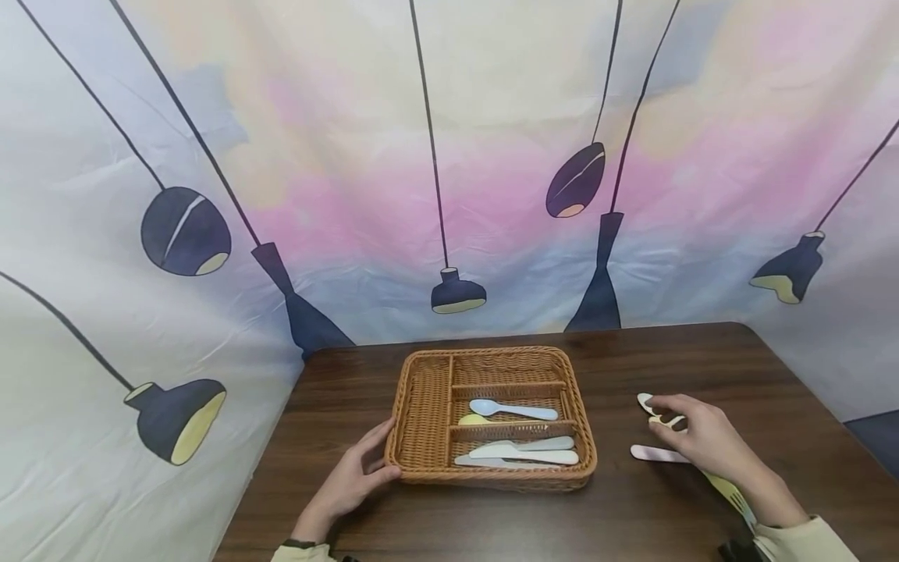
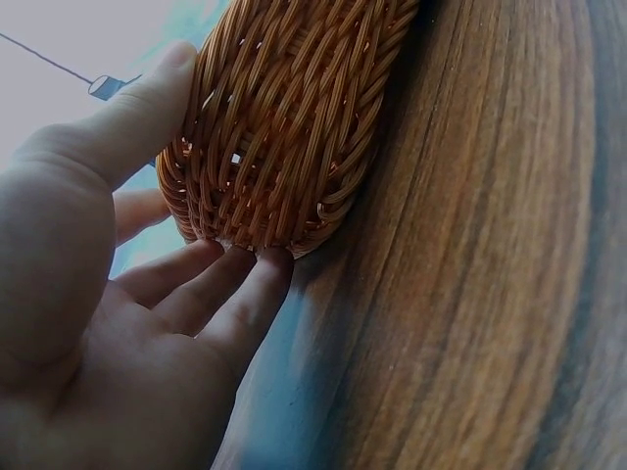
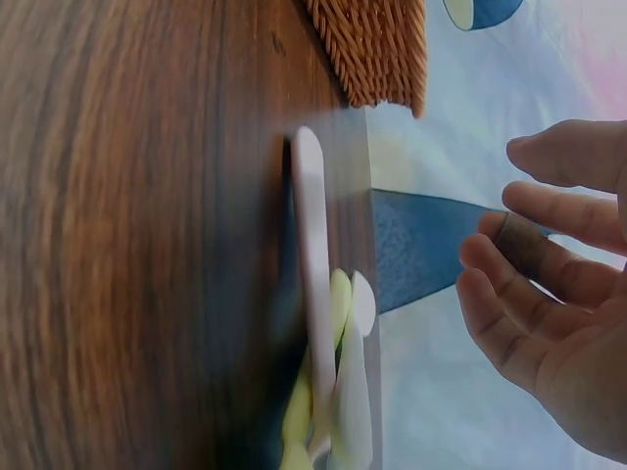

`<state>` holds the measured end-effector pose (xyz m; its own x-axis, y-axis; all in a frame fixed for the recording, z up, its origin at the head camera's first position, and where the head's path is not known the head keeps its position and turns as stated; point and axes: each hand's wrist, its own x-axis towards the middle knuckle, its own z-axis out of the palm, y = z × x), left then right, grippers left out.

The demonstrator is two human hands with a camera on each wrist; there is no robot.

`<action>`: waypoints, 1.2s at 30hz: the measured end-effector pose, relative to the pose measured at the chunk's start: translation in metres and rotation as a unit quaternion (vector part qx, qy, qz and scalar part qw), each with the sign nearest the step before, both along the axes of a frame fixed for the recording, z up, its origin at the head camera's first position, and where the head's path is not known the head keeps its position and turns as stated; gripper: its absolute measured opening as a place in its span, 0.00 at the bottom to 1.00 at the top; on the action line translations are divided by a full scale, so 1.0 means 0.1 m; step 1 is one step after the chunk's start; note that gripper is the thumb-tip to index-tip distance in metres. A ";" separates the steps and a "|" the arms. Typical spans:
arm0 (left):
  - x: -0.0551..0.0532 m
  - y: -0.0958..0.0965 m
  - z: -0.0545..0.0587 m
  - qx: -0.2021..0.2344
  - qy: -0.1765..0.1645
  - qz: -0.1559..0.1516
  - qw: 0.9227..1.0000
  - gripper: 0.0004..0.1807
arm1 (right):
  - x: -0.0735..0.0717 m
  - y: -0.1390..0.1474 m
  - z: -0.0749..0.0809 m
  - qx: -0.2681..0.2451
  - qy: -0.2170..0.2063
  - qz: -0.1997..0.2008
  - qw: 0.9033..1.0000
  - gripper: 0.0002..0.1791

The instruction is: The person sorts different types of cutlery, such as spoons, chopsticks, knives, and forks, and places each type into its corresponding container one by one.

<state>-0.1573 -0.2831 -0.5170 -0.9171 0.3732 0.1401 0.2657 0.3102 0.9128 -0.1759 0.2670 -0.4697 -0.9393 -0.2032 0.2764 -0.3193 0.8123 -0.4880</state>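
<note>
A brown wicker cutlery basket [image 1: 424, 414] lies on the table, divided into compartments. My left hand [image 1: 354, 476] grips its front left corner, thumb on one side and fingertips on the other, as the left wrist view shows [image 2: 157, 294]. A pale blue spoon [image 1: 516, 410] and a yellow spoon [image 1: 474, 420] lie in the middle right compartment; pale knives [image 1: 541, 454] lie in the front one. My right hand [image 1: 709, 437] hovers over loose cutlery, fingers spread and holding nothing. Beneath it are a pinkish piece [image 3: 313, 225], a white spoon [image 1: 644, 403] and a yellow-green fork [image 1: 733, 498], partly hidden.
The dark wooden table [image 1: 513, 519] has its back edge close to a hanging cloth [image 1: 351, 156] printed with lamps. The basket's back right compartment [image 1: 509, 367] and long left compartment [image 1: 427, 390] show bare weave. The loose cutlery lies right of the basket.
</note>
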 end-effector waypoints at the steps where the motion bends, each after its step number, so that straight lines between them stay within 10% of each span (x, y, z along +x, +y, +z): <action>1: 0.00 0.00 0.00 -0.001 0.000 0.002 1.000 0.44 | 0.00 0.01 0.00 0.002 -0.001 -0.003 1.000 0.19; 36: 0.02 0.00 0.04 0.006 -0.008 0.001 1.000 0.45 | -0.17 0.19 -0.18 0.047 -0.125 -0.051 0.990 0.22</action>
